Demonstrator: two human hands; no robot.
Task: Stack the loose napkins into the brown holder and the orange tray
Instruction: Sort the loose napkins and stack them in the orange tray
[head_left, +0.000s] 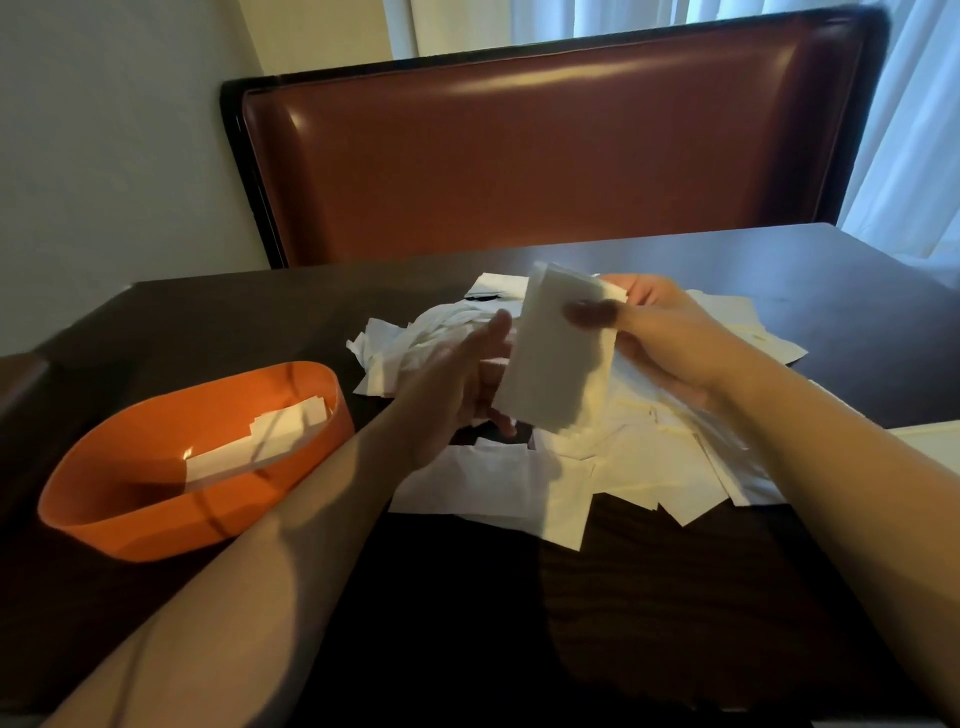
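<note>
The right hand (670, 343) pinches a soft white folded napkin (558, 358) above the loose paper pile (597, 457); the left hand (462, 384) is open with relaxed fingers, just beside it. Left of the pile, the smooth oval orange tray (124, 499) holds a few flat napkins.

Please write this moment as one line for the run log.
right hand: pinches napkin bundle | left hand: open beside it | orange tray: some napkins inside | pile: loose on table

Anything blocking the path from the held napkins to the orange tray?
Only the person's own left hand, which sits between the napkin stack pinched by the right hand and the orange tray. Beyond that is bare table. The tray is open-topped and already holds some napkins.
</note>
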